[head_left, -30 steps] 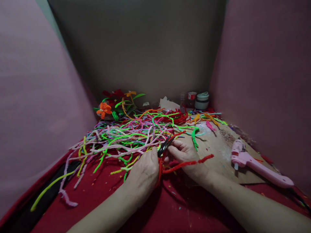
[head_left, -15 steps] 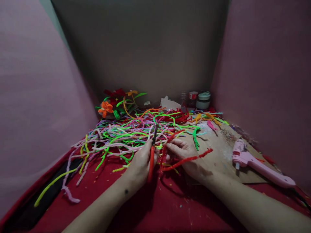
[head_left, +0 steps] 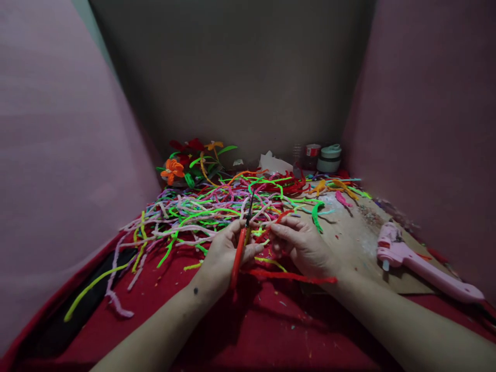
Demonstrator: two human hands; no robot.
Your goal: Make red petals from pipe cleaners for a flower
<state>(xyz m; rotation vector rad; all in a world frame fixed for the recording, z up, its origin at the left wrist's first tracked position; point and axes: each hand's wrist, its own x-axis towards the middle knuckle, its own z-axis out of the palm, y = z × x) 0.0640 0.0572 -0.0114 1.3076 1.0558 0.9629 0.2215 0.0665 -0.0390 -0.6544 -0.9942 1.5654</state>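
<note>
My left hand [head_left: 225,253] is closed around a pair of scissors [head_left: 239,256] with red handles, its dark blades pointing up and away from me. Between the fingertips of my right hand [head_left: 304,243], a red pipe cleaner [head_left: 290,277] is pinched. One part of it sticks up past those fingers, while a long part stretches sideways below both hands. How it bends between the hands is partly hidden by the fingers. Just beyond my hands spreads a tangled heap of pipe cleaners [head_left: 209,212] in pink, green, yellow and other colours.
A pink glue gun [head_left: 422,263] lies on a brown board [head_left: 349,243] at the right. Pipe-cleaner flowers [head_left: 172,170] stand at the back left. Toward the back right are a jar [head_left: 312,155] and a lidded container [head_left: 329,159]. Red cloth [head_left: 271,330] covers the table.
The red pipe cleaner's long part has swung down to lie nearly level below my hands. My right hand has turned slightly and keeps its pinch. The whole view has shifted a little.
</note>
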